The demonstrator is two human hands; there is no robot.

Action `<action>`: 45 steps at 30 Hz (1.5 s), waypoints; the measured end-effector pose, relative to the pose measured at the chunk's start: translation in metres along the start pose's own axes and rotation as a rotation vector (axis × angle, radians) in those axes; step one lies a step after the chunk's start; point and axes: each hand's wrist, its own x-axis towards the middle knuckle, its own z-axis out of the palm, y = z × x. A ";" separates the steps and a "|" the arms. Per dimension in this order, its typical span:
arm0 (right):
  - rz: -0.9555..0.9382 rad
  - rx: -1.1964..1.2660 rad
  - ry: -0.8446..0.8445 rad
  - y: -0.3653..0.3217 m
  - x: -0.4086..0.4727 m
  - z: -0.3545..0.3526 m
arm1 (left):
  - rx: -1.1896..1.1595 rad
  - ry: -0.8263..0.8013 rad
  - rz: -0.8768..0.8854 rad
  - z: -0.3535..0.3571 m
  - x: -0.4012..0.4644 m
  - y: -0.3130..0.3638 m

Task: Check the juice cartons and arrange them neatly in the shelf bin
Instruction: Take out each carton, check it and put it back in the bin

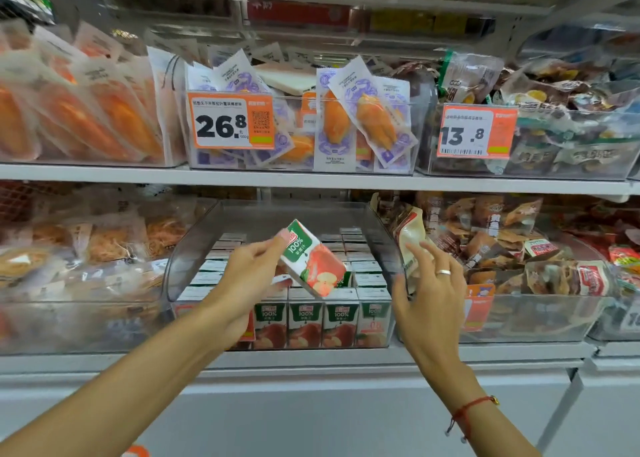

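My left hand [247, 273] pinches a tilted apple juice carton [311, 260] by its top corner, holding it above the clear shelf bin [393, 248] on the lower shelf. Inside the bin stand several rows of matching cartons [337, 321], upright with their fronts facing me. My right hand [433, 283] hovers at the bin's right wall with fingers spread and relaxed, a ring on one finger, holding nothing.
Clear bins of snack packets [519, 259] sit to the right and bags of shredded snacks [86, 248] to the left. The upper shelf [311, 179] carries bins with price tags 26.8 [230, 120] and 13.8 [476, 132].
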 end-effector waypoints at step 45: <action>0.086 0.589 -0.768 -0.093 -0.043 0.022 | 0.013 0.117 0.126 -0.058 -0.058 -0.065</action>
